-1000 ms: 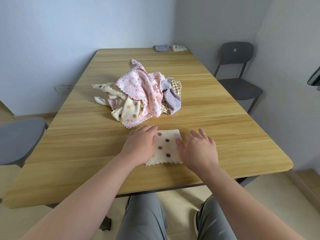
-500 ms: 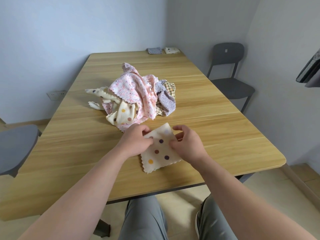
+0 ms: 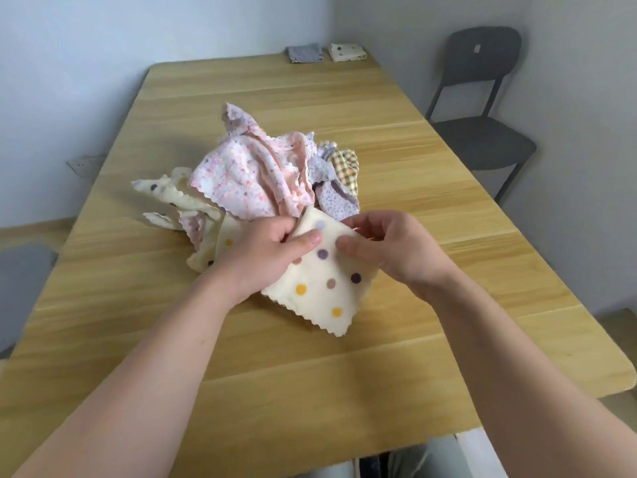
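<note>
Cream dotted cloth [image 3: 324, 288], folded small, is held up just in front of the pile [image 3: 262, 181]. Its low corner is near or on the bench [image 3: 448, 208]; can't tell which.

Left grip [image 3: 265, 257] pinches the cloth's left edge, thumb on top, fingers under. Right grip [image 3: 389, 250] pinches the edge nearest the pile, thumb flat on the face, fingers curled over. Forearms converge toward the pile, wrists turned inward, backs of the hands up.

Step looks like squaring the fold before setting it down. To do it well:
- match the zigzag edges first
- clamp the layers with both thumbs so nothing slides
- lay it flat in front of the pile, then press the crease
- keep the left knuckles off the pile's loose cloths; they're just beside or touching

Grey square [image 3: 306, 53] and cream square [image 3: 347, 51] lie well beyond the pile, probably the stack to join.
</note>
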`<action>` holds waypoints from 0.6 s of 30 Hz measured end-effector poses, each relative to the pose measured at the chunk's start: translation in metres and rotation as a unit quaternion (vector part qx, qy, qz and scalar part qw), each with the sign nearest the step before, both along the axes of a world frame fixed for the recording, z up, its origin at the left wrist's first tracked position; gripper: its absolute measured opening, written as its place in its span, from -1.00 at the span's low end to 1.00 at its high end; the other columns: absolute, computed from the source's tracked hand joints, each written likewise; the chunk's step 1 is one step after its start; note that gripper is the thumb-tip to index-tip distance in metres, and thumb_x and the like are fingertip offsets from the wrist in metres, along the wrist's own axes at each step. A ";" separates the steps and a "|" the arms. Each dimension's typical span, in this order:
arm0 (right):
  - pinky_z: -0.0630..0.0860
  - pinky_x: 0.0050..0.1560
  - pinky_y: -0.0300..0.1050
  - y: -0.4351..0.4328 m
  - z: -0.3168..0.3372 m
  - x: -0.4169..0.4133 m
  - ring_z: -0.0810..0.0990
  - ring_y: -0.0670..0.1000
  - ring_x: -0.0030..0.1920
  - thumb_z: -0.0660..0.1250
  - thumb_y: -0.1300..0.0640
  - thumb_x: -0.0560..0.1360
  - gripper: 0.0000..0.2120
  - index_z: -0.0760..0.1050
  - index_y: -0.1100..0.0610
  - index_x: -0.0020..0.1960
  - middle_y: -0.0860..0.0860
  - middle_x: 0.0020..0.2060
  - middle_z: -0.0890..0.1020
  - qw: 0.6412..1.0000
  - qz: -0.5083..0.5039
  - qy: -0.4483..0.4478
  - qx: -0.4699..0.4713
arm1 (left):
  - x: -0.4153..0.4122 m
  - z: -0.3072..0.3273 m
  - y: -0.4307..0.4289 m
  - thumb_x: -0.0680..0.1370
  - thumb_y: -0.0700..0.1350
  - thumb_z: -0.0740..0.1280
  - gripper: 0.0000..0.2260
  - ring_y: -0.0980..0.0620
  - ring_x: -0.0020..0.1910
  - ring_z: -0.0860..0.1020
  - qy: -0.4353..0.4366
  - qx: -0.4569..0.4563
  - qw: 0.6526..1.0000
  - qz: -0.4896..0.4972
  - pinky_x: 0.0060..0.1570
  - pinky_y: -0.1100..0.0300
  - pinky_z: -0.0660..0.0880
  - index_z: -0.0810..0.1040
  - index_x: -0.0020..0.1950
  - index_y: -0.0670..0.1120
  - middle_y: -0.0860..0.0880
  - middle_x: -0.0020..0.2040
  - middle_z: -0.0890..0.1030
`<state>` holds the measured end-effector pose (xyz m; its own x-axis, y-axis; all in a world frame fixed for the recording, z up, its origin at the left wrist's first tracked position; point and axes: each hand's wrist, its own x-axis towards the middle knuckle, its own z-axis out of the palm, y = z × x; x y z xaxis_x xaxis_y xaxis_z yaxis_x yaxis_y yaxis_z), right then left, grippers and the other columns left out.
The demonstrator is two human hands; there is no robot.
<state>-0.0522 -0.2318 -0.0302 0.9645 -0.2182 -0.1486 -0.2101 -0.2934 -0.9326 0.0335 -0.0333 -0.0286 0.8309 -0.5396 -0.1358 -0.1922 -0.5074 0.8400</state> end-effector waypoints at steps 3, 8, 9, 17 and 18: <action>0.58 -0.15 0.01 -0.002 0.036 0.018 0.61 0.10 -0.25 0.50 -0.01 0.51 -0.69 0.65 0.26 -0.05 0.24 -0.13 0.68 0.999 0.014 0.045 0.007 | 0.014 0.047 0.005 0.60 0.09 0.37 -0.52 0.25 -0.38 0.51 0.010 0.002 0.999 0.035 -0.23 0.15 0.39 0.47 -0.06 -0.38 -0.02 -0.31 0.49; 0.59 0.10 0.20 0.022 0.133 0.033 0.66 0.20 -0.13 0.55 0.09 0.45 -0.75 0.61 0.27 -0.07 0.21 -0.13 0.71 0.975 -0.008 0.097 0.201 | 0.012 0.151 0.034 0.58 0.12 0.41 -0.59 -0.03 -0.27 0.56 0.105 -0.023 0.986 0.125 -0.19 0.07 0.45 0.57 -0.08 -0.27 -0.17 -0.28 0.56; 0.60 0.05 0.15 0.029 0.152 0.034 0.66 0.16 -0.15 0.54 0.12 0.46 -0.80 0.60 0.23 -0.07 0.16 -0.15 0.71 0.966 -0.014 0.109 0.234 | 0.008 0.168 0.042 0.57 0.11 0.42 -0.65 -0.02 -0.28 0.55 0.115 -0.028 0.982 0.149 -0.20 0.10 0.44 0.61 -0.15 -0.19 -0.11 -0.31 0.57; 0.60 -0.16 -0.05 0.140 0.235 0.038 0.68 0.04 -0.19 0.51 0.10 0.50 -0.80 0.62 0.16 0.07 0.04 -0.15 0.72 0.931 -0.002 0.174 0.322 | -0.034 0.249 0.138 0.62 -0.03 0.39 -0.73 -0.09 -0.19 0.68 0.163 -0.090 0.940 0.287 -0.20 0.08 0.60 0.66 -0.05 -0.25 -0.12 -0.15 0.73; 0.62 -0.13 -0.04 0.155 0.234 0.037 0.70 0.04 -0.15 0.52 0.04 0.48 -0.73 0.64 0.15 0.12 0.03 -0.12 0.73 0.924 0.013 0.190 0.331 | -0.036 0.249 0.152 0.62 -0.03 0.38 -0.74 -0.11 -0.17 0.70 0.167 -0.097 0.933 0.304 -0.16 0.05 0.62 0.68 -0.05 -0.22 -0.14 -0.13 0.73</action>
